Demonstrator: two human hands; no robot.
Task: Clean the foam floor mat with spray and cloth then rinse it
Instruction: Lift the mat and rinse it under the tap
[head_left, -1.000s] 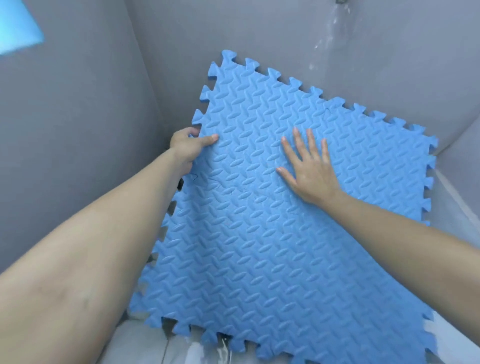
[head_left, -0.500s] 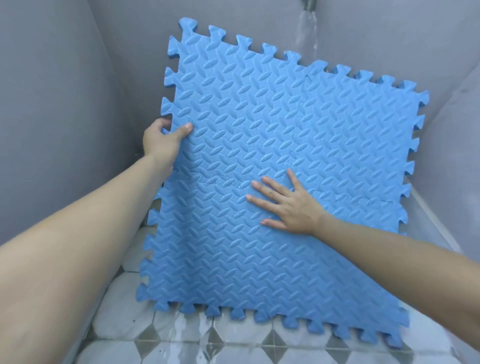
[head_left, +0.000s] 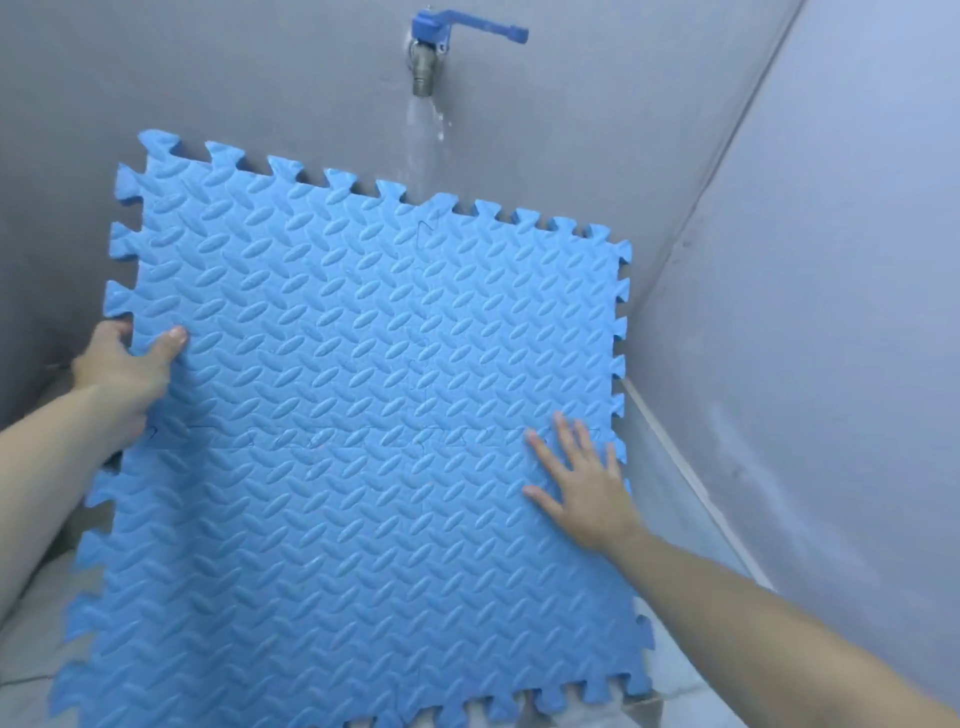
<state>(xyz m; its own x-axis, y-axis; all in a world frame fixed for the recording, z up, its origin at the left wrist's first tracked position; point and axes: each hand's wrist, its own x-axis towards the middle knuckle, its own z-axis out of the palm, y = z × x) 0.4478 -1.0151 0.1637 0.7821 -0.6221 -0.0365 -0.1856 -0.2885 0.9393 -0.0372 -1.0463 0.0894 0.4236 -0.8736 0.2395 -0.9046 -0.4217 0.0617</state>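
Note:
The blue foam floor mat (head_left: 358, 415), with a ridged pattern and jigsaw edges, stands nearly upright against the grey back wall. My left hand (head_left: 122, 371) grips its left edge, thumb on the front face. My right hand (head_left: 584, 488) lies flat and open on the mat's lower right area, fingers spread. A stream of water (head_left: 423, 145) falls from the tap (head_left: 431, 52) onto the mat's top edge. No spray bottle or cloth is in view.
The tap has a blue lever handle and sits high on the back wall. Grey walls (head_left: 831, 312) close in on the left, back and right. Pale wet floor (head_left: 31, 639) shows at the lower left and lower right.
The view has tilted up, bringing the tap into sight. My right hand slid across the mat to its right side. The mat now sits under the falling water.

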